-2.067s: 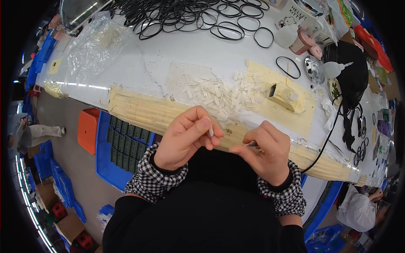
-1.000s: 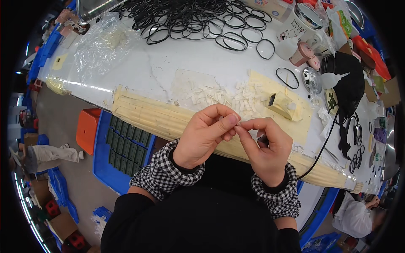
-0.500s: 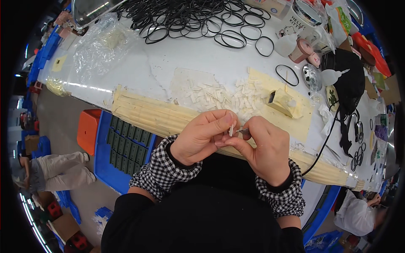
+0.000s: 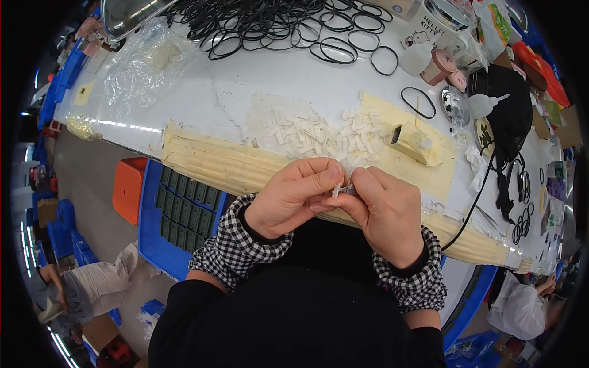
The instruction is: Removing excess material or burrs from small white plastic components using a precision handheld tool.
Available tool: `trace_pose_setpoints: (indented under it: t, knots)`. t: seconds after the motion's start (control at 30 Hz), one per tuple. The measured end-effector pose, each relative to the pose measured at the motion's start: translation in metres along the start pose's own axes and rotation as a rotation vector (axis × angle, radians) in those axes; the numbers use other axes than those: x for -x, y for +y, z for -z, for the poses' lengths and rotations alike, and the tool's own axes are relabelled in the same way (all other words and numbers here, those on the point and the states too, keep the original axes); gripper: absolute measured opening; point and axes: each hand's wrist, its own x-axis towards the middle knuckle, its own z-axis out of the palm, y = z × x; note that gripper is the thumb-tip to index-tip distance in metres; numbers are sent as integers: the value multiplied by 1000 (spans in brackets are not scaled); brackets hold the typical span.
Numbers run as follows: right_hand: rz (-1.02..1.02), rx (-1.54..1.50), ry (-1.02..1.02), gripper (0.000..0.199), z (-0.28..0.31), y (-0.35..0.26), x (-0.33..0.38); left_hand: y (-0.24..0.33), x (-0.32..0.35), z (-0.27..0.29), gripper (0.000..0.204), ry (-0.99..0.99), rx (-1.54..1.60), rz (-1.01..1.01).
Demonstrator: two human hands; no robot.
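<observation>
My left hand (image 4: 299,195) pinches a small white strip (image 4: 335,191) between thumb and fingertips, just over the table's padded front edge. My right hand (image 4: 388,211) is closed against it, thumb and forefinger gripping a small greyish piece (image 4: 348,190) that is mostly hidden and too small to name. The fingertips of both hands meet around the strip. Beyond the hands lies a loose heap of small white strips (image 4: 313,136). To its right, a cream tape-wrapped block (image 4: 410,146) with a dark end sits on a yellow sheet (image 4: 438,178).
Black rubber rings (image 4: 264,21) pile up at the back. A clear plastic bag (image 4: 144,67) lies at the left. Squeeze bottles (image 4: 485,105), a pink jar (image 4: 438,67) and a black cable (image 4: 475,211) crowd the right. A blue crate (image 4: 161,248) of dark green parts stands below.
My right hand's fingers have closed in nearer to the white strip, covering more of the greyish piece. My left hand stays nearly still. At the far left, a person has shifted position.
</observation>
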Motion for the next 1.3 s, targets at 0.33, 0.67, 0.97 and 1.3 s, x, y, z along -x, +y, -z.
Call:
trace_pose_setpoints:
  t: [0.33, 0.67, 0.97, 1.3]
  knots:
    - [-16, -18, 18, 32, 0, -1, 0, 0, 0, -7, 24, 74, -44, -12]
    - [-42, -38, -36, 36, 0, -4, 2, 0, 1, -5, 17, 80, -57, -37]
    - [6, 40, -21, 36, -2, -1, 3, -1, 4, -2, 26, 130, -184, -67]
    - [-4, 38, -12, 35, -2, -1, 3, -1, 3, -1, 28, 106, -160, -53]
